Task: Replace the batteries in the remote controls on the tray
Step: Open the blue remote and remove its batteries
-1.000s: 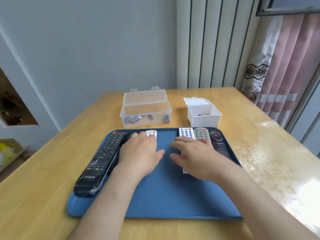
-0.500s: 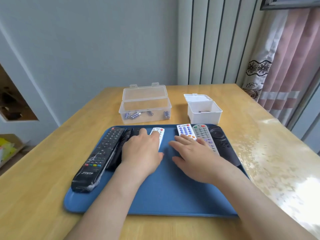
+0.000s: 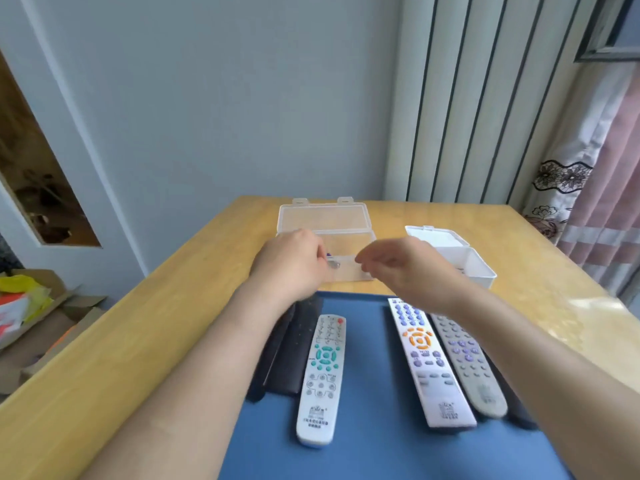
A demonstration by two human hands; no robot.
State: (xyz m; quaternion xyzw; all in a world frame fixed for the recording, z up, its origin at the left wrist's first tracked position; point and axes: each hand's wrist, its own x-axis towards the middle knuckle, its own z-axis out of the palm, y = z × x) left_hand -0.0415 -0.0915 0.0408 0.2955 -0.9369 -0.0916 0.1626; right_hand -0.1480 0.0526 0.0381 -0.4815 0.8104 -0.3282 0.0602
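**Reporter:** Above the pale wooden desk, two bare hands meet at the clear plastic box with its hinged lid thrown back. What is the left hand doing?

**Photographer:** Its fingers curl down to a small silvery battery with a purple end at the box's near wall. Whether they pinch it or merely touch it, I cannot tell. The right hand hangs beside it, fingers loosely bent, grasping nothing that shows.

**Reporter:** And the remotes?

**Photographer:** Face up on the blue plastic tray: a white remote with teal buttons, a white remote with orange and purple buttons, a grey remote with purple buttons just beside it, and black remotes by the left forearm. None looks opened yet.

**Reporter:** How will they handle?

**Photographer:** The battery is likely hard, smooth and apt to roll — best pinched round its middle. The remotes look light and stiff — grip one by its long edges, turn it over, thumb the back cover.
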